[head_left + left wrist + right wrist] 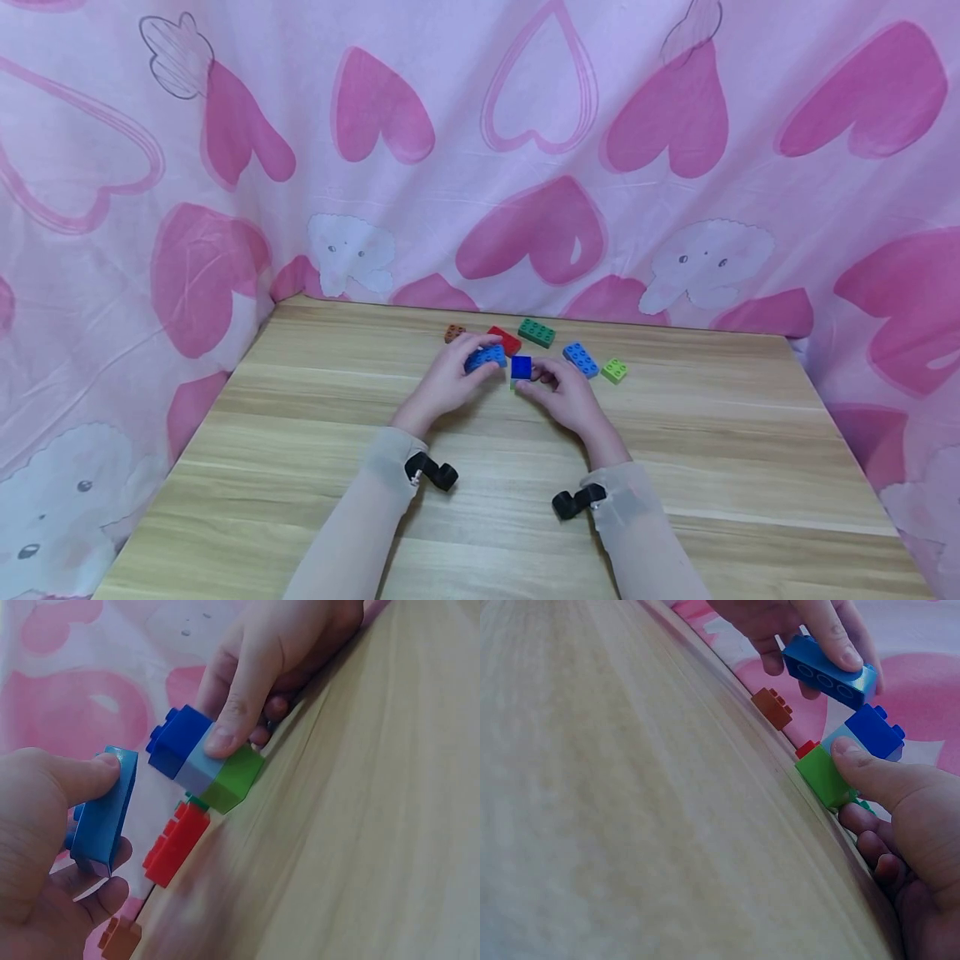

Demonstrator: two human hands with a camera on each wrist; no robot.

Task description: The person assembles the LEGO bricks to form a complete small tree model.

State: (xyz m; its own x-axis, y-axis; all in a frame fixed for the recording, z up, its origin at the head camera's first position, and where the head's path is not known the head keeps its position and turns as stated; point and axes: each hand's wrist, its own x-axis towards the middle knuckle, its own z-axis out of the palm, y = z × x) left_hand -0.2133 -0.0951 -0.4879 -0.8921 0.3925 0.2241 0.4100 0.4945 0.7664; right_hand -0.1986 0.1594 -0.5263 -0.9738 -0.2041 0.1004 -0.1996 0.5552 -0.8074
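My left hand holds a blue toy building brick between thumb and fingers, its hollow underside showing in the right wrist view. With my right hand I pinch a small stack of bricks. The stack has a dark blue brick on top, a light blue brick in the middle and a light green brick at the bottom. My right thumb presses on the light blue one. A small gap separates the held brick from the stack. The right fingers behind the stack are partly hidden.
Beyond my hands on the wooden table lie an orange-brown brick, a red brick and a dark green brick. Right of them are another blue brick and a lime brick. A pink heart-patterned curtain borders the table.
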